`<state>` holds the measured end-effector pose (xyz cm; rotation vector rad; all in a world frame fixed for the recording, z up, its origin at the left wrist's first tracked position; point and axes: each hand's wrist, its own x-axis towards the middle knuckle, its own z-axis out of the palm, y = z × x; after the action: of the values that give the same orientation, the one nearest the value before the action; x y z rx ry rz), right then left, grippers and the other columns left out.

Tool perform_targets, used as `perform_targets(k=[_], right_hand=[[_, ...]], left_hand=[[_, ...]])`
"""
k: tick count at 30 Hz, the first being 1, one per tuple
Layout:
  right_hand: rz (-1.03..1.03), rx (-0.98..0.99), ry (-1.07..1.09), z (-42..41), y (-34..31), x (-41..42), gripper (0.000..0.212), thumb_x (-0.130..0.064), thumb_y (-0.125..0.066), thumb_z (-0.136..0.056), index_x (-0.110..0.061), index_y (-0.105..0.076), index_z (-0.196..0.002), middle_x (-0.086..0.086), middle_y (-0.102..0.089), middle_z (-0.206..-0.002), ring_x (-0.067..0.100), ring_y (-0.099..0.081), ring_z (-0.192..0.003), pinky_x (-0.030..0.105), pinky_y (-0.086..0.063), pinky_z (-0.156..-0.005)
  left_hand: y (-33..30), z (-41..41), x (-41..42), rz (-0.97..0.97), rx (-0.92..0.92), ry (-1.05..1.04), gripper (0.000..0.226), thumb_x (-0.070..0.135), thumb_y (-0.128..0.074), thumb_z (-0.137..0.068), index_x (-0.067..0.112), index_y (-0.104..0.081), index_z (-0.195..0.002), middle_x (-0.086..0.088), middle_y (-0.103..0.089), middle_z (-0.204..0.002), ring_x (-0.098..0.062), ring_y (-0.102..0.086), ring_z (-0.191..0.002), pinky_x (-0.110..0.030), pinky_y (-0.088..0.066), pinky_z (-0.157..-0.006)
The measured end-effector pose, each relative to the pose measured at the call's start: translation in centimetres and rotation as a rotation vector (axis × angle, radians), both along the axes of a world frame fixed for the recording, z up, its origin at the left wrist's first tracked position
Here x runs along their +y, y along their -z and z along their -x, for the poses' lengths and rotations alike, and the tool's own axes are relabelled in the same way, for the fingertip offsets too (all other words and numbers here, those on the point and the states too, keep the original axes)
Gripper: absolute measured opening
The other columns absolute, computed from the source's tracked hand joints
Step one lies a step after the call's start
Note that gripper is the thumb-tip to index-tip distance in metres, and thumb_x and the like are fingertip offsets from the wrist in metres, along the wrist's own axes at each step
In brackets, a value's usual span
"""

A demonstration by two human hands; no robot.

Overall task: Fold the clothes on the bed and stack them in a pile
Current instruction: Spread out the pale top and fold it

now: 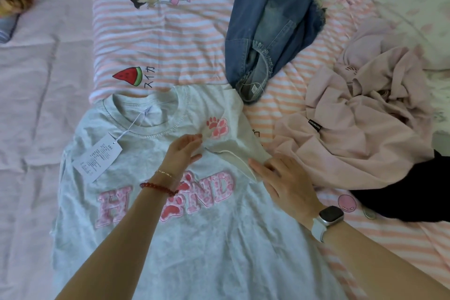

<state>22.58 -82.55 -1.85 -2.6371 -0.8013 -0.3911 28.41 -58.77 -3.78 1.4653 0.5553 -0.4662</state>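
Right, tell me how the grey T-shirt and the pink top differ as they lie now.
The grey T-shirt lies spread flat, front up, while the pink top sits in a crumpled heap. The T-shirt has one sleeve folded in, under the left hand and right hand; nothing touches the pink top. The T-shirt shows pink lettering and a paper tag; the pink top shows a small black label. Both rest on the striped bedsheet.

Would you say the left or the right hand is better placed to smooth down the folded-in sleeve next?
Probably the right hand: it already rests on the folded sleeve edge of the grey T-shirt; the left hand lies further in, near the paw print.
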Motion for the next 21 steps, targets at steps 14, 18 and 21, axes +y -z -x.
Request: perform_targets(k=[14,18,21], right_hand=[[0.011,0.149,0.013,1.4,0.4,-0.3,0.035,-0.011,-0.048,-0.083,-0.009,-0.069,-0.111,0.005,-0.061,-0.077,0.02,-0.057,-0.071,0.031,-0.048,-0.067],[0.163,0.351,-0.088,2.1,0.6,0.1,0.033,-0.03,-0.05,-0.08,-0.017,-0.07,-0.103,0.002,-0.06,-0.085,0.02,-0.058,-0.08,0.032,-0.047,-0.078],[0.13,0.395,-0.061,2.1,0.3,0.3,0.034,-0.039,-0.047,-0.083,-0.019,-0.071,-0.095,0.001,-0.061,-0.09,0.02,-0.057,-0.085,0.033,-0.039,-0.083]], left_hand=[[-0.6,-1.2,-1.5,-0.183,-0.181,0.048,0.034,0.048,-0.062,-0.082,0.018,-0.05,-0.073,0.002,-0.051,-0.068,-0.015,-0.048,-0.063,-0.023,-0.043,-0.054],[1.0,1.0,0.0,-0.315,-0.004,0.119,0.033,0.032,-0.055,-0.091,0.009,-0.049,-0.114,-0.007,-0.058,-0.101,-0.022,-0.059,-0.087,-0.033,-0.051,-0.076],[0.8,-0.2,0.2,-0.348,-0.004,0.222,0.021,0.033,-0.059,-0.088,0.011,-0.059,-0.091,0.002,-0.057,-0.08,-0.014,-0.054,-0.074,-0.022,-0.045,-0.068]])
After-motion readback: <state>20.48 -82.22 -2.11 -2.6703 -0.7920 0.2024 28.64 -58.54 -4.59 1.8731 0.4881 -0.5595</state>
